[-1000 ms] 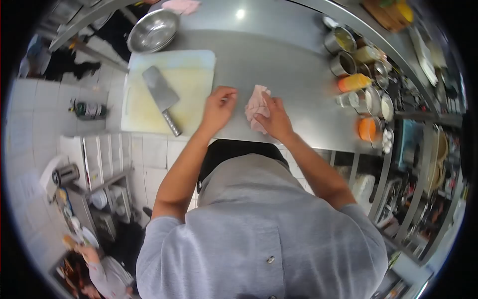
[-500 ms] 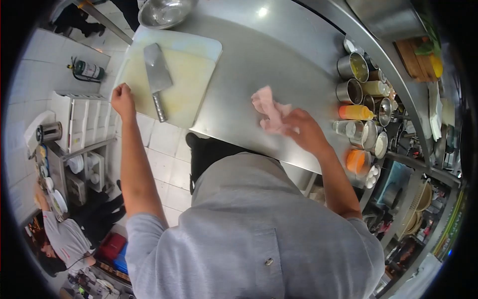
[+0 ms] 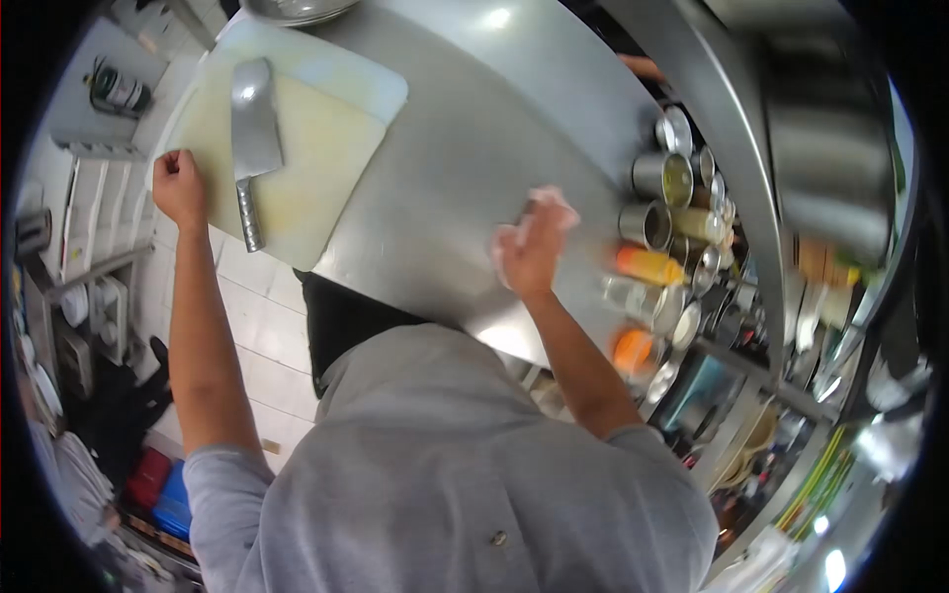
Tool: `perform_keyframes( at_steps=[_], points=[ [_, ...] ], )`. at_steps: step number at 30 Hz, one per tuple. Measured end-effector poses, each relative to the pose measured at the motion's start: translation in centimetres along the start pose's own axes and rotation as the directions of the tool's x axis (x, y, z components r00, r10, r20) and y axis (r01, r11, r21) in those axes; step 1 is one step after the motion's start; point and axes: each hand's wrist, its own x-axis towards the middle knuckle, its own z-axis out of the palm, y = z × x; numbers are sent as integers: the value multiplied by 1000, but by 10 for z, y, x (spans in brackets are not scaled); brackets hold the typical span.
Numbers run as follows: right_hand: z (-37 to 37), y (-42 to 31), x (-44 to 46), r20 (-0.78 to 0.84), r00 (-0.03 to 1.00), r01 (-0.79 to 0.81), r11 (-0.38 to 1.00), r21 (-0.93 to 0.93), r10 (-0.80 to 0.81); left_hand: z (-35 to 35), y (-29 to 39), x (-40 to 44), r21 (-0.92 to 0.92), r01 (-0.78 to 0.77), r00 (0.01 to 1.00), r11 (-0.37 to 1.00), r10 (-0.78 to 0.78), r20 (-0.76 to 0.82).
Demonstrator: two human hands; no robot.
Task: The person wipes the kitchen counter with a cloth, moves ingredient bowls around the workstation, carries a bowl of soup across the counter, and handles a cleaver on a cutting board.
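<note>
My right hand [image 3: 534, 249] presses a crumpled pale pink cloth [image 3: 560, 205] against the steel table [image 3: 435, 148]; parts of the cloth stick out on both sides of the hand, which is slightly blurred. At the left edge of a worn, yellowish-white cutting board [image 3: 331, 128], my left hand [image 3: 180, 188] is closed in a fist, with nothing visible in it. Between the two hands, nearer the left one, a cleaver [image 3: 256, 117] lies flat on the board, its metal handle pointing toward me.
Metal pots [image 3: 660, 176], an orange-yellow squeeze bottle [image 3: 647, 264] and an orange-filled container [image 3: 633, 348] line the table's right side. A metal bowl [image 3: 297, 8] stands beyond the board. Left are a fire extinguisher [image 3: 121, 91] and a person's dark-trousered legs [image 3: 124, 400].
My right hand has turned from pinching the loosely hanging cloth to pressing it on the table. The camera view has shifted, and my left fist stays by the board's edge.
</note>
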Motion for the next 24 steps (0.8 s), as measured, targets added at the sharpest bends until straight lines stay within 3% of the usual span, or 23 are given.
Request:
perform_keyframes(
  at_steps=[1,2,4,7,8,9,12,14,17,18,20,21,23,24],
  points=[
    [2,20,12,-132,965,-222,973,59,228,-2,2,-1,18,-16,1000,1000,16,8],
    [6,43,22,-111,972,-202,979,39,205,-2,-1,0,60,-29,1000,998,29,3],
    [9,88,62,-250,859,-491,859,-147,448,-4,-6,2,103,8,1000,995,-9,15],
    [5,116,147,-193,893,-445,859,-252,406,2,-16,1,142,19,999,990,-25,42],
    [20,136,176,-364,895,-381,867,-322,258,1,-12,-1,141,32,999,989,-37,32],
    [20,151,216,-383,900,-359,855,-375,209,-1,-11,-5,146,63,998,987,-65,5],
    [0,205,353,-201,957,-291,694,-658,210,1,-10,-4,92,15,1000,996,-15,-5],
    [5,211,413,-126,973,-224,675,-703,192,1,-8,-6,62,29,1000,998,-29,-2],
    [17,151,499,-295,955,-59,945,-322,-41,-2,7,-9,15,53,998,998,-53,15],
    [28,120,523,-221,971,31,969,-246,-87,-2,10,-8,24,43,999,999,-43,12],
    [31,15,536,-68,991,111,991,-73,-116,-4,12,-6,29,11,1000,1000,-12,13],
    [45,-19,546,-60,983,181,978,99,-175,-5,10,-6,72,-16,1000,997,14,22],
    [70,-77,549,-93,919,393,905,161,-382,3,12,-5,95,-68,997,993,65,33],
    [84,-96,541,-139,872,490,822,292,-470,8,14,-8,105,-52,999,993,52,8]
  ],
)
